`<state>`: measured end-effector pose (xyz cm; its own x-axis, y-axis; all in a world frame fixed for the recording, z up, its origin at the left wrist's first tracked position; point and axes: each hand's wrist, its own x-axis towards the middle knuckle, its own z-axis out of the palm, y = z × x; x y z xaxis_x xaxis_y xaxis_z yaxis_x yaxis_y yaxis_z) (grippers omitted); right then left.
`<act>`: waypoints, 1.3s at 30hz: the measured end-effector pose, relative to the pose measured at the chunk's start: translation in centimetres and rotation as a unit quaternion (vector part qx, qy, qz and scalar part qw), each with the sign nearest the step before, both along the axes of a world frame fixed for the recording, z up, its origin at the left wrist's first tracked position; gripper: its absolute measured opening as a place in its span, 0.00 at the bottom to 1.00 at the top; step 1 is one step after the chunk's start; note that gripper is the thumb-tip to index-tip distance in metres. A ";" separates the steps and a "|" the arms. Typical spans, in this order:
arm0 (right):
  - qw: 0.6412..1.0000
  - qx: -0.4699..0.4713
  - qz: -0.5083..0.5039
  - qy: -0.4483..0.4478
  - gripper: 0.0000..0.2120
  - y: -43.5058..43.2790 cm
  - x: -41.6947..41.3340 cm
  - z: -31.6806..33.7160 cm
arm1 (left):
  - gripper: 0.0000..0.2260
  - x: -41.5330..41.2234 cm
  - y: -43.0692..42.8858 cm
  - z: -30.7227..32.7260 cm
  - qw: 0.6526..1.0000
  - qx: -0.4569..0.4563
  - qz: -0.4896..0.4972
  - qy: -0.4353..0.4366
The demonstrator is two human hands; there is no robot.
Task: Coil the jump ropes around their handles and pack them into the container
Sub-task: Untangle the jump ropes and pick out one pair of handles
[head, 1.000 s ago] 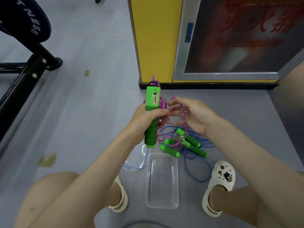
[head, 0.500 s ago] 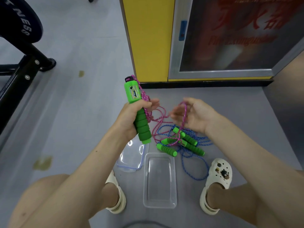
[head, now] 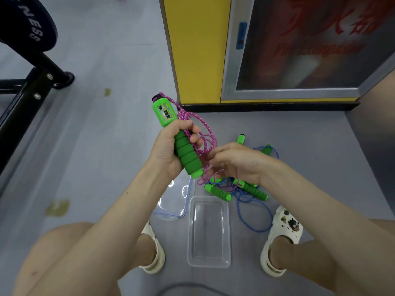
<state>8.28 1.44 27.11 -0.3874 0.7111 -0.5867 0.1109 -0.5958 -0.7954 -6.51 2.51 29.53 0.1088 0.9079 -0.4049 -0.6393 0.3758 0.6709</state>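
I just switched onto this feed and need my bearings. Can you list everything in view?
Counter handle: 1, green, gripped in the left hand.
Pink rope: 1, pink, looped beside that handle, trailing down to the floor pile.
Loose handles: at least 3, green, on the floor beyond the container.
Blue rope: 1, blue, tangled among the loose handles.
Container: 1, clear, empty, on the floor between the feet.
Lid: 1, clear with a blue edge, left of the container.
Black frame: 1, black, far left.
Weight plate: 1, dark, top left.
Cabinet: 1, glass-fronted, ahead beside a yellow panel.
Sandals: 2, cream, on the feet.
Left hand: grips the counter handle.
Right hand: at the pink rope, grip unclear.
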 end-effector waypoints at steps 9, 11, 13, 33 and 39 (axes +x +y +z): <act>1.000 -0.007 0.029 0.007 0.10 -0.1 0.6 -1.0 | 0.11 -1.1 0.0 -0.6 0.997 -0.037 0.008 -0.064; 0.997 -0.042 -0.040 0.046 0.11 -0.1 0.4 -1.1 | 0.11 -1.2 0.0 -0.7 0.996 -0.039 0.002 -0.076; 0.993 -0.031 -0.106 0.031 0.08 -0.4 0.0 -1.4 | 0.11 -0.9 -0.2 -0.8 0.997 -0.039 -0.007 -0.073; 0.948 0.166 -0.139 -0.233 0.25 0.3 2.5 -3.5 | 0.06 -1.5 -0.2 -0.8 0.995 -0.064 -0.056 -0.043; 0.954 0.264 -0.082 -0.117 0.34 -0.6 1.4 -2.9 | 0.09 -0.6 -0.2 -1.6 0.991 -0.108 -0.074 0.028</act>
<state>9.63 0.84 24.17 -0.1479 0.9712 -0.1869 0.2625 -0.1437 -0.9542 -7.11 2.35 27.98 0.2059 0.7753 -0.5971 -0.5314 0.6010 0.5970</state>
